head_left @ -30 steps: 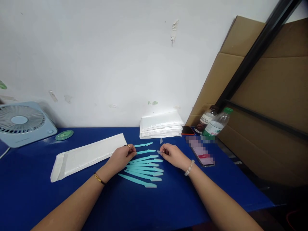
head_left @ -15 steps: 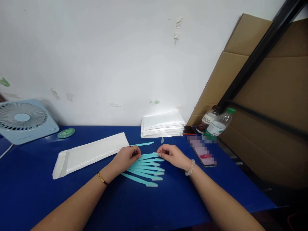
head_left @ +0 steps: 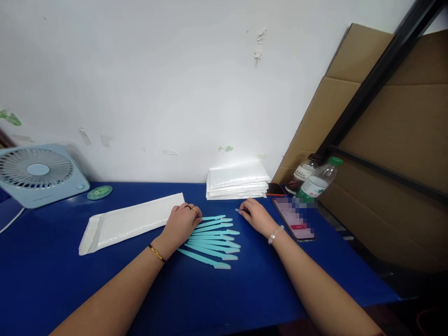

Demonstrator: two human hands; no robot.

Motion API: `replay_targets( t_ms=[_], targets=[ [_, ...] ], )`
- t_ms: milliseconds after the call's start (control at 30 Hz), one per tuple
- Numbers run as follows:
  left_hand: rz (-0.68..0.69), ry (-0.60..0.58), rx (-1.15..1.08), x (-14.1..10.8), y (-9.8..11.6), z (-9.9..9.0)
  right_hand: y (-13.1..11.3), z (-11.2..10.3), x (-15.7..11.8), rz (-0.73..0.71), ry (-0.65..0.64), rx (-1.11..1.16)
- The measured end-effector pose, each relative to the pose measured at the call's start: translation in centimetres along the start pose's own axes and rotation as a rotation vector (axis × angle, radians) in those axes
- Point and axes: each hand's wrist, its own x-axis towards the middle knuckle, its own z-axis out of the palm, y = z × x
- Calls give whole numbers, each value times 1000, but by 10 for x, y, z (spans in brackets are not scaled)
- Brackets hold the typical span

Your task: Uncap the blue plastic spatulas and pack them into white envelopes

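Several turquoise eyebrow razors (head_left: 213, 255) lie fanned out on the blue table, their blade ends pointing right. My left hand (head_left: 182, 225) is closed at the top of the fan, its fingers on the handle of the uppermost eyebrow razor (head_left: 214, 218). That razor's handle end is hidden under the hand. To the right, my right hand (head_left: 257, 217) pinches a small translucent piece (head_left: 237, 210), which looks like a blade cap. A gap separates the cap from the razor tips.
A white padded envelope (head_left: 129, 221) lies left of the razors. Behind stands a stack of white envelopes (head_left: 238, 179). On the right are a phone (head_left: 292, 217), a dark phone (head_left: 276, 189) and two bottles (head_left: 320, 181). A blue fan (head_left: 42, 172) and a green disc (head_left: 100, 192) are at left.
My left hand has moved up to the uppermost razor, which now lies closer to the others. My right hand has left the razor tip and taken hold of the translucent piece.
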Motion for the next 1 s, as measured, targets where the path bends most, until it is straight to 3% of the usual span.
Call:
replay_targets(
  t_ms=[300,633,1000],
  targets=[
    [34,32,31,0,-1,4,-11,1,-4,0,-80,123],
    [59,21,16,0,4,3,-27,6,0,-59,-47,217],
    [77,25,58,1,5,4,-24,3,-1,-15,-94,260]
  ],
)
